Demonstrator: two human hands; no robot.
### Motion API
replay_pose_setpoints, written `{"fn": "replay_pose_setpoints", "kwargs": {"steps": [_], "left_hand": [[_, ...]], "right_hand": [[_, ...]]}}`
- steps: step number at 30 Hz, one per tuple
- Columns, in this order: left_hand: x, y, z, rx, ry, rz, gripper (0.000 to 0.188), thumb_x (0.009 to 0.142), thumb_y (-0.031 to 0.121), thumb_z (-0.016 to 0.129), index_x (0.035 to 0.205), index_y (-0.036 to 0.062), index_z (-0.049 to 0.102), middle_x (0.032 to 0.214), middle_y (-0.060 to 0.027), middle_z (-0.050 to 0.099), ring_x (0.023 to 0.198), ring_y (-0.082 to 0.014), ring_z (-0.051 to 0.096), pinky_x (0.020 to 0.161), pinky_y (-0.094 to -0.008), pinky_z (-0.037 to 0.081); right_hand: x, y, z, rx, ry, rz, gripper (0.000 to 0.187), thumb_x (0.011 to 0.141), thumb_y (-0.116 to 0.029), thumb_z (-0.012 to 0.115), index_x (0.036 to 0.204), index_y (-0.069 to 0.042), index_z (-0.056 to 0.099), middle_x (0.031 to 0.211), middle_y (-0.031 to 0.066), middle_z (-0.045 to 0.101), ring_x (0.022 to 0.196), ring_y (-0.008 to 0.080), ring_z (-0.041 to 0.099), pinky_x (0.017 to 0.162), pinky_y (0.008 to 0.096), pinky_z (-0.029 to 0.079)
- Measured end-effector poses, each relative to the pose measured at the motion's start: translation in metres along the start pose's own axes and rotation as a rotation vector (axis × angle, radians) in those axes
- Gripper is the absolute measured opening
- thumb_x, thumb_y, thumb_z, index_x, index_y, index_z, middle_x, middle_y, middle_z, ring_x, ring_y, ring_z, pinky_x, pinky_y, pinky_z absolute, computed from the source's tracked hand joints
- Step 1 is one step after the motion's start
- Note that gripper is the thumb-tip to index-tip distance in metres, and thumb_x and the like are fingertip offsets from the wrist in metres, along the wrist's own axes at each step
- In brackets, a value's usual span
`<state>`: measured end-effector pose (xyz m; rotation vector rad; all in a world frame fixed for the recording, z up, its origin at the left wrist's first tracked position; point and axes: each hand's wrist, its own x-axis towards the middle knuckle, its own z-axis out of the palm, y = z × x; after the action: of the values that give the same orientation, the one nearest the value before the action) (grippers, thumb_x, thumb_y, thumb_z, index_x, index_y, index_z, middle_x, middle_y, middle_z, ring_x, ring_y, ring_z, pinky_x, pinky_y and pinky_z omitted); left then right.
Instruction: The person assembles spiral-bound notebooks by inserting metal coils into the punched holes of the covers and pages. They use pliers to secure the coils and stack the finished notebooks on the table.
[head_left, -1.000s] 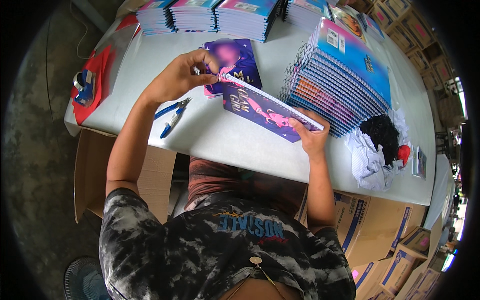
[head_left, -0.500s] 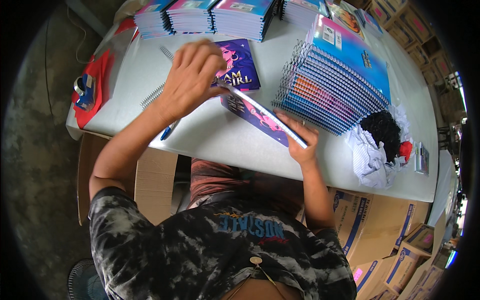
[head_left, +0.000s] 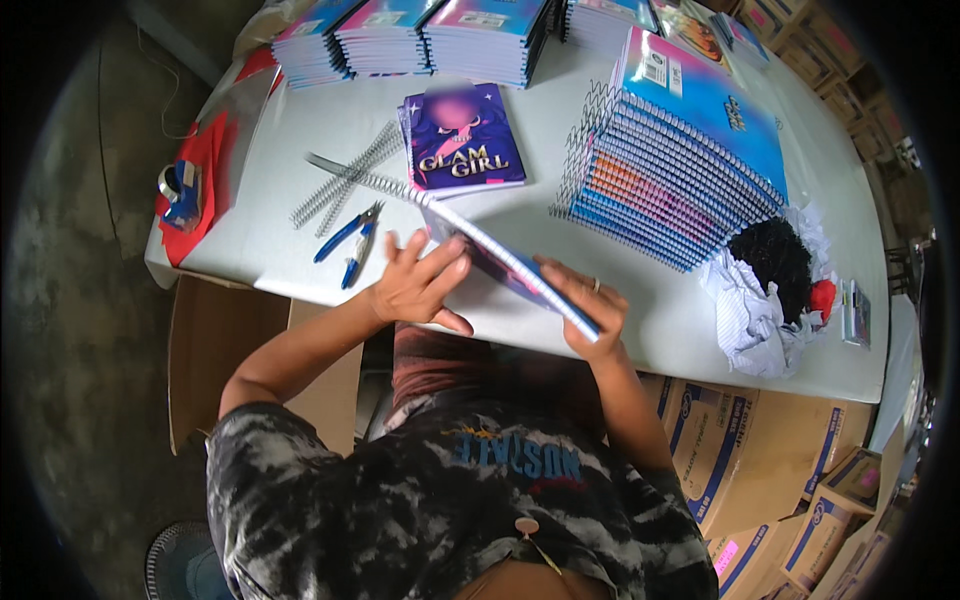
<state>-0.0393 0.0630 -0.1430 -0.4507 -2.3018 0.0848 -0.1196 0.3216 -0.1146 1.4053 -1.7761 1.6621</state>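
Observation:
A purple notebook point(head_left: 505, 262) is held tilted, spine up, above the table's near edge. My right hand point(head_left: 597, 308) grips its near right end, thumb on one side and fingers on the other. Along the spine runs a wire coil point(head_left: 385, 184), whose loose end juts out past the far left corner. My left hand point(head_left: 425, 282) is open, its fingers spread beside the notebook's cover; whether the fingertips touch it I cannot tell. Beyond lies another purple notebook point(head_left: 465, 150), flat on the table. Blue-handled cutters point(head_left: 343, 240) rest left of my left hand.
Loose wire coils point(head_left: 322, 200) lie crossed beyond the cutters. A tall stack of coil-bound notebooks point(head_left: 690, 150) stands at right, beside crumpled cloth point(head_left: 745, 315). More notebook stacks point(head_left: 390, 45) line the far side. A tape dispenser point(head_left: 183, 195) sits on red material at left.
My left hand has come down toward me from the spine's far end, and its fingers have spread. The coil's loose end and the cutters now show. My right hand still holds the notebook, slightly lower.

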Motion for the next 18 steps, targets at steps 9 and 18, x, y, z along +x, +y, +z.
{"fn": "replay_pose_setpoints", "kwargs": {"steps": [9, 18], "left_hand": [[-0.003, 0.01, -0.013, -0.038, 0.033, 0.121, 0.108, 0.067, 0.083, 0.033, 0.139, 0.0024, 0.025, 0.141, -0.0235, 0.024, 0.125, -0.0537, 0.017, 0.098, -0.068, 0.002], [0.012, 0.026, -0.028, -0.045, 0.234, 0.313, 0.091, 0.076, 0.071, 0.044, 0.127, -0.0045, 0.042, 0.125, -0.0211, 0.048, 0.128, -0.0407, 0.026, 0.102, -0.06, 0.018]], "right_hand": [[0.003, -0.005, 0.005, -0.001, -0.009, -0.034, 0.028, 0.075, -0.002, 0.064, 0.103, 0.001, 0.065, 0.097, 0.0203, 0.065, 0.084, 0.0281, 0.067, 0.072, 0.0321, 0.055], [0.002, -0.013, 0.006, 0.012, -0.05, -0.016, 0.028, 0.074, -0.001, 0.064, 0.102, 0.001, 0.065, 0.096, 0.0197, 0.065, 0.086, 0.0292, 0.066, 0.072, 0.0326, 0.055]]}}
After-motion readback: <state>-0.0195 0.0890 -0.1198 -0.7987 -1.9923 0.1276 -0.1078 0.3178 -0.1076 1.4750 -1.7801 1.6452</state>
